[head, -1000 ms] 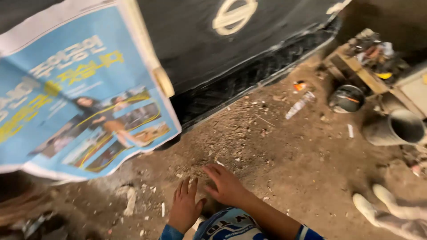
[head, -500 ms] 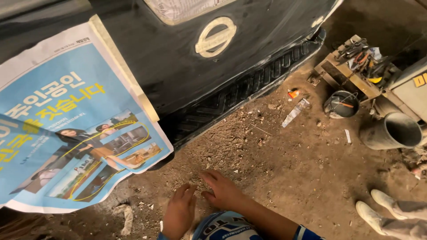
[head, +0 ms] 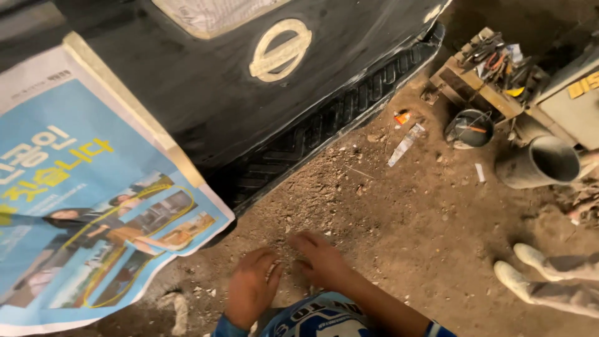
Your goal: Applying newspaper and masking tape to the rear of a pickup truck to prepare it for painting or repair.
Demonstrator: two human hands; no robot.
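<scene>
Far right by the car bumper (head: 349, 125): small bucket (head: 469, 128) holding scraps, grey pipe (head: 540, 163) hollow | near: my left hand (head: 251, 293) and right hand (head: 319, 261) open, fingers spread on dirt floor (head: 399, 237) | since earlier: newspaper (head: 87, 206) sits further left.

A taped newspaper (head: 93, 206) covers the black car (head: 206, 93); a metal pipe (head: 543, 163) lies nearby.

Newspaper (head: 93, 206) left of bumper (head: 249, 106) (hands (head: 284, 281) on ground (head: 405, 224)).
</scene>
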